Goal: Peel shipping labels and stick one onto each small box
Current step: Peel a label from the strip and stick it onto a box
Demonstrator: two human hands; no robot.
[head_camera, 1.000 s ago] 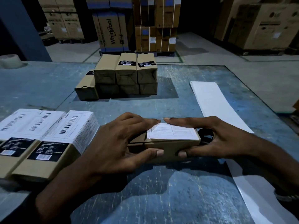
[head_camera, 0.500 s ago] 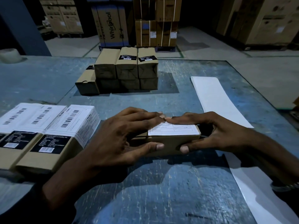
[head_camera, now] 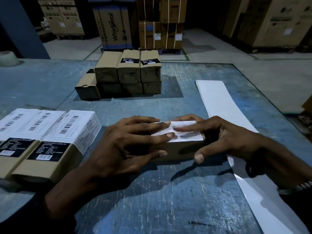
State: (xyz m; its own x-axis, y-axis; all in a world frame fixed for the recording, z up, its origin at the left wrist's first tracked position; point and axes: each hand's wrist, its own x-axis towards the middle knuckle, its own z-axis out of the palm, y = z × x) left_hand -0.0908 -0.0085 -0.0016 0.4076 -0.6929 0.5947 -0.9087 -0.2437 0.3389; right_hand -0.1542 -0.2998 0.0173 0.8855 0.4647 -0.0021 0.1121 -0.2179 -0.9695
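Observation:
A small brown box (head_camera: 179,149) lies on the blue table (head_camera: 160,200) in front of me, with a white shipping label (head_camera: 189,130) on its top. My left hand (head_camera: 125,146) grips the box's left end, fingers on the label and thumb on the front side. My right hand (head_camera: 224,139) holds the right end, its fingers pressed flat across the label and thumb at the front. A long white strip of label backing (head_camera: 219,103) runs along the table's right side, partly under my right arm.
Labelled boxes (head_camera: 50,142) lie side by side at the near left. A stack of brown boxes without white labels (head_camera: 125,75) stands at the middle back. Large cartons (head_camera: 114,27) stand on the floor beyond the table's far edge. A tape roll (head_camera: 7,58) sits far left.
My right fingers have slid leftward over the label and now lie flat on it. My left fingers have spread further onto the label. The box has stayed in place.

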